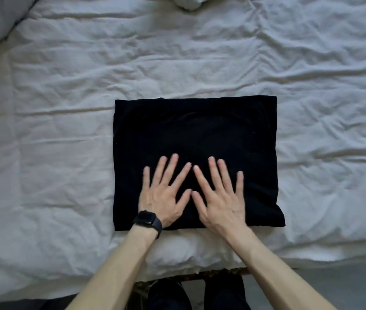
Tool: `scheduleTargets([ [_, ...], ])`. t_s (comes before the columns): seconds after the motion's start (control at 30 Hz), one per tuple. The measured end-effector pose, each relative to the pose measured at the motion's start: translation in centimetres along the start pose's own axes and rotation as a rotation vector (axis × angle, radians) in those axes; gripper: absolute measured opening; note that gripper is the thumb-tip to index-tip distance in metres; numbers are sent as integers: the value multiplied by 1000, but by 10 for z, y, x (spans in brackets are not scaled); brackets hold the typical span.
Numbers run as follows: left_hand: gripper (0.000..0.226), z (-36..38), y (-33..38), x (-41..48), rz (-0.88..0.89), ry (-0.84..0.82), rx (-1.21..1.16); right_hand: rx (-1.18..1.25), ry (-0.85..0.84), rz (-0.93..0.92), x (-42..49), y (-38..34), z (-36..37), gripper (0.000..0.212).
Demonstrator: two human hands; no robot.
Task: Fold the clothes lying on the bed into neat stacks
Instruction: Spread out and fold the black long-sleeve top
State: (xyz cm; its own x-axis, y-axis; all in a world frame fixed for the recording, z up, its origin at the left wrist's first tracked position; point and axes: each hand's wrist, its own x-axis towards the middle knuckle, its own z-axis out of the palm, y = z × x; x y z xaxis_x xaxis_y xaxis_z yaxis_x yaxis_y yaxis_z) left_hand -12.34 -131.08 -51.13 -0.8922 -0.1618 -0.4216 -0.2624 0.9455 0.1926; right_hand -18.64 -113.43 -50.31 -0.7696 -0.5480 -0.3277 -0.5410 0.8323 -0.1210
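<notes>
While your left hand and right hand are pressing the black garment, grips released and flat, you should be smoothing toward 9 and 3 o'clock.

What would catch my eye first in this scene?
A black cloth garment folded into a rectangle stands out in the middle of the wrinkled white bed sheet. Both hands lie flat on its near half, fingers spread: the left hand, wearing a black wristwatch, and the right hand.

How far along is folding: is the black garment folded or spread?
Folded: the black garment is a compact rectangle under the left hand and right hand.
</notes>
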Motion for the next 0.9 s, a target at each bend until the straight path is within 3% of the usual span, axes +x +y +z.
scheduleTargets([
  [0.17, 68, 13, -85, -52, -214, -83, 121, -139, -141, 245, -39, 98, -2, 67],
  [0.3, 64, 3, -52, -56, -254, -29, 36, -49, -86, 411, -46, 107, -25, 69],
  [0.47, 61, 12, 35, -35, -115, -10, -93, -28, -67, 11, -44, 55, -18, 66],
  [0.63, 61, 17, 59, -40, -218, -69, -96, -27, -193, 166, -50, 149, -5, 67],
  [0.7, 63, 13, 89, -43, -147, -87, -118, -30, -206, 219, -59, 194, -10, 67],
  [0.83, 76, 26, 179, -32, 187, -92, -22, 15, -313, 262, -69, 237, -18, 64],
  [0.9, 84, 34, 213, -19, 224, -92, 58, 44, -321, 252, -70, 239, -19, 63],
])
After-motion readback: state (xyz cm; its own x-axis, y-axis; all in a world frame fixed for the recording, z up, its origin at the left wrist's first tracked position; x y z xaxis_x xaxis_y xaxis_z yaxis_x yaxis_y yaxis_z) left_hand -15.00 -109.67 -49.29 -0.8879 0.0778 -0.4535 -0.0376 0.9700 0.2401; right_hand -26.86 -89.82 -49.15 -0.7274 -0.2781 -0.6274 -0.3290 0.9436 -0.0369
